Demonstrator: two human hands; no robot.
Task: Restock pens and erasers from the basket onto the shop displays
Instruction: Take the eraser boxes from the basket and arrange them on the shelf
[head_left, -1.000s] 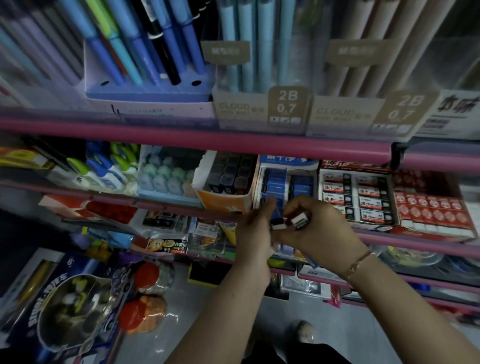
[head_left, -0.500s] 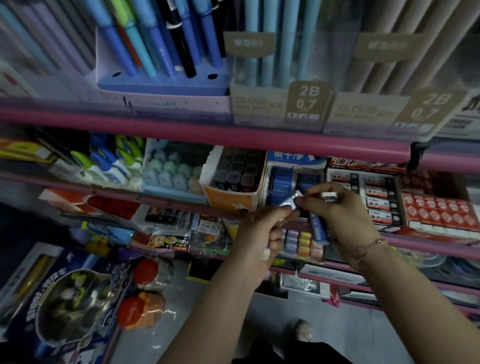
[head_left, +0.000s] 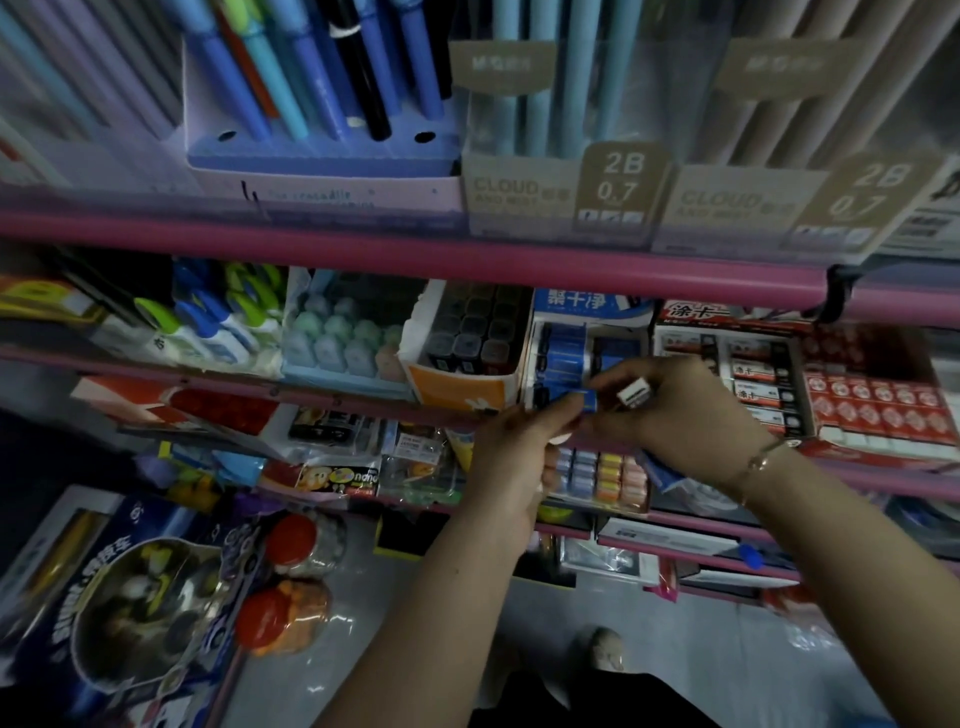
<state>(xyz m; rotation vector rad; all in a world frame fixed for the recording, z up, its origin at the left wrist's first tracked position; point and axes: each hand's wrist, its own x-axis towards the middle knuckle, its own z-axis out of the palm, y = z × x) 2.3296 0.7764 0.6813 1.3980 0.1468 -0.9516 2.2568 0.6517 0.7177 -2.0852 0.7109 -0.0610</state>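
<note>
Erasers fill both my hands: my right hand (head_left: 675, 415) pinches a white eraser (head_left: 634, 391), my left hand (head_left: 519, 447) grips a blue eraser (head_left: 579, 402) at the eraser box (head_left: 587, 358).

A blue-sleeved eraser (head_left: 582, 401) is sitting pinched at the front edge of the blue eraser box (head_left: 566, 358) on the middle shelf. A white eraser (head_left: 634, 391), end-on, is poking out just to its right. More blue erasers are lying stacked in the box.
</note>
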